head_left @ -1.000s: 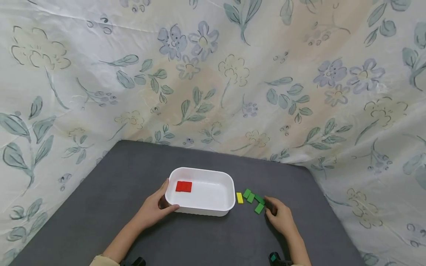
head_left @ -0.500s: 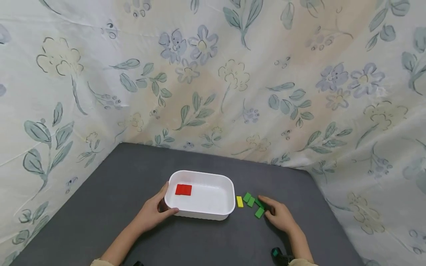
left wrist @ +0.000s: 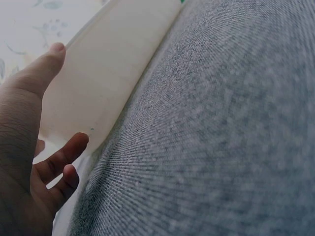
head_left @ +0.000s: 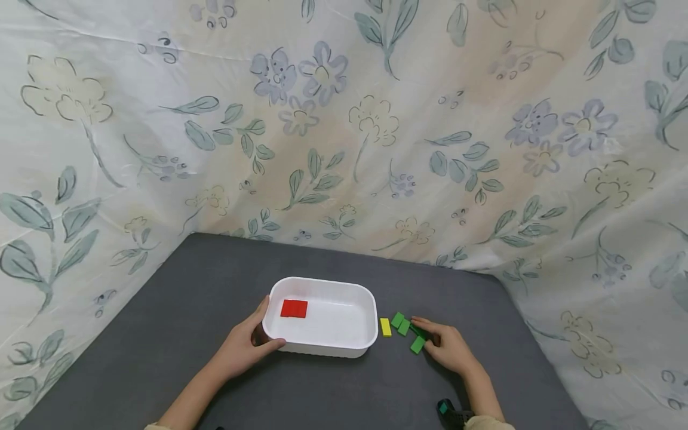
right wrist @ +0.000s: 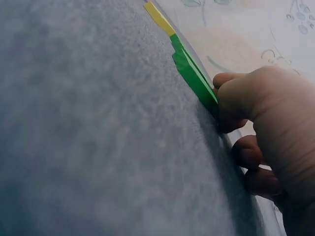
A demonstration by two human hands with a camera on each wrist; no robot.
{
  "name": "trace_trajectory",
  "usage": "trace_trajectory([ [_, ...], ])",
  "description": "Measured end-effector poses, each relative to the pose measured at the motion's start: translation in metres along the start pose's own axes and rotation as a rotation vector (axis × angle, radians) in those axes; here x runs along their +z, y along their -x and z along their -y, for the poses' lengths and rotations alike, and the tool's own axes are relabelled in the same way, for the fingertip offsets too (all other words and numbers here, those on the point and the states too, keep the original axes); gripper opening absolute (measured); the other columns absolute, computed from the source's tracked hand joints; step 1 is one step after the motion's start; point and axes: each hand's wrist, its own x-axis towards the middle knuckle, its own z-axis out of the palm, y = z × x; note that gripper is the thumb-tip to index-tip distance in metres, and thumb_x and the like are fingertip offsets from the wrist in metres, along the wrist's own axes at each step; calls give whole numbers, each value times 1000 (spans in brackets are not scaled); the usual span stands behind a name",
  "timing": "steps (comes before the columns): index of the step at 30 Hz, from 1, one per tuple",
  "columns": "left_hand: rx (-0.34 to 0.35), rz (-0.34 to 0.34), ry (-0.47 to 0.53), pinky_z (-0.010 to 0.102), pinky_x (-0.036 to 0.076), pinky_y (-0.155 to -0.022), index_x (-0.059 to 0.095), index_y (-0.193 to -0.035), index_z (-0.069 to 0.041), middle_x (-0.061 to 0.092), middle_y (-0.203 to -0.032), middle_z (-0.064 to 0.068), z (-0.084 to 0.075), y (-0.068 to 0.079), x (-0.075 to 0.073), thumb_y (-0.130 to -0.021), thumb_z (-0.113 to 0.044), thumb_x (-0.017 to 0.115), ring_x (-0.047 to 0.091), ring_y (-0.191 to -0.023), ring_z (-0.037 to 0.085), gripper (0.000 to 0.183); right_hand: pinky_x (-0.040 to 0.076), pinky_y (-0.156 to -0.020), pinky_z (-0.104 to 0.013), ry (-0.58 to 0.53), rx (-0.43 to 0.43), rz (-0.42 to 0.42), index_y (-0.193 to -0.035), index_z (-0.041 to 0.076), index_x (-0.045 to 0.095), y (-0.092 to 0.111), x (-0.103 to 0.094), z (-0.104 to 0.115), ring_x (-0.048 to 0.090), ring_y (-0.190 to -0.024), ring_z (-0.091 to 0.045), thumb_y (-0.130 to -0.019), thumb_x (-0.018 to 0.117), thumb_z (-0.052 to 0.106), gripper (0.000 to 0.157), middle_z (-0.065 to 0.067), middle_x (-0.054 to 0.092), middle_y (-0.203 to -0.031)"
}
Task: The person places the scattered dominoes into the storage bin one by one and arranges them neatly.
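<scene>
Floral drapery (head_left: 344,119) backs a woven grey surface (head_left: 322,388). The spread left hand (head_left: 239,349) holds a round-cornered white container (head_left: 328,347) with red blocks (head_left: 294,309); right of it, beside a yellow block (head_left: 385,327), the right hand's (head_left: 451,349) bent fingers meet rectangular green blocks (head_left: 417,344), pinch uncertain.

In this wrist view, the right hand (right wrist: 268,113) comes in from the right side, with its fingers bent. Its foremost fingers meet the near end of the green blocks (right wrist: 194,78); whether they pinch a block, I cannot tell. The green blocks lie in a slanting line on the grey counter (right wrist: 98,123), and at their far end is a yellow block (right wrist: 160,20). Behind is a pale cloth (right wrist: 241,32) with a plant pattern.
</scene>
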Motion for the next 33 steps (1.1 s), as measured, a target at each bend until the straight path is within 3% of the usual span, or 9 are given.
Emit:
trace_trajectory([
  [8, 1, -6, 6, 23, 49, -66, 30, -167, -8, 43, -166, 14, 2, 2, 3, -86, -39, 90, 54, -82, 9, 106, 32, -51, -22, -37, -18, -3, -135, 14, 74, 1, -2, -1, 29, -47, -4, -85, 65, -8, 56, -7, 70, -140],
  [14, 1, -15, 0, 23, 49, -65, 30, -167, -8, 45, -164, 15, 0, 4, 3, -85, -38, 90, 54, -80, 9, 106, 35, -50, -24, -41, -2, -82, -133, 11, 75, 6, -6, -5, 36, -47, -4, -87, 76, -2, 47, -11, 75, -130],
  [17, 5, -23, -1, 23, 49, -64, 30, -167, -8, 47, -162, 16, -1, 4, 3, -85, -37, 91, 53, -79, 10, 106, 35, -48, -25, -17, 39, -125, -132, 10, 76, 10, -7, -7, 37, -46, -6, -89, 83, 7, 43, -8, 79, -97],
  [20, 8, -20, 3, 23, 50, -65, 30, -167, -8, 48, -161, 16, -1, 4, 3, -85, -37, 91, 54, -81, 10, 106, 33, -46, -25, 4, 101, -149, -131, 10, 77, 14, -7, -9, 36, -44, -7, -90, 86, 15, 43, 2, 62, -61],
  [23, 7, -11, 4, 23, 50, -66, 29, -168, -9, 48, -161, 15, -1, 3, 4, -85, -38, 90, 55, -81, 11, 107, 31, -45, -25, 16, 164, -159, -132, 10, 76, 17, -6, -9, 36, -42, -7, -91, 85, 22, 44, 7, 50, -49],
  [27, 1, -4, 2, 23, 51, -66, 29, -168, -8, 51, -158, 16, 0, 4, 5, -85, -38, 91, 55, -81, 11, 107, 31, -44, -25, 17, 220, -179, -133, 9, 75, 21, -5, -7, 38, -41, -9, -91, 85, 26, 46, 3, 54, -49],
  [28, 0, -4, 2, 23, 51, -66, 29, -168, -8, 52, -156, 16, 0, 4, 5, -85, -38, 91, 55, -81, 11, 107, 31, -43, -25, 14, 224, -186, -132, 8, 76, 21, -5, -7, 38, -41, -10, -91, 85, 26, 45, -1, 61, -54],
  [31, -5, -4, 4, 23, 51, -66, 29, -168, -8, 54, -154, 16, 0, 5, 4, -85, -37, 91, 56, -80, 12, 107, 32, -43, -26, 7, 219, -194, -130, 7, 77, 22, -6, -6, 41, -40, -12, -91, 86, 24, 43, -13, 79, -86],
  [33, -5, -5, 6, 23, 51, -66, 29, -168, -9, 55, -153, 16, 0, 6, 4, -85, -37, 91, 56, -81, 12, 107, 33, -42, -26, 3, 209, -198, -128, 7, 78, 22, -6, -6, 43, -40, -13, -91, 85, 23, 41, -15, 80, -112],
])
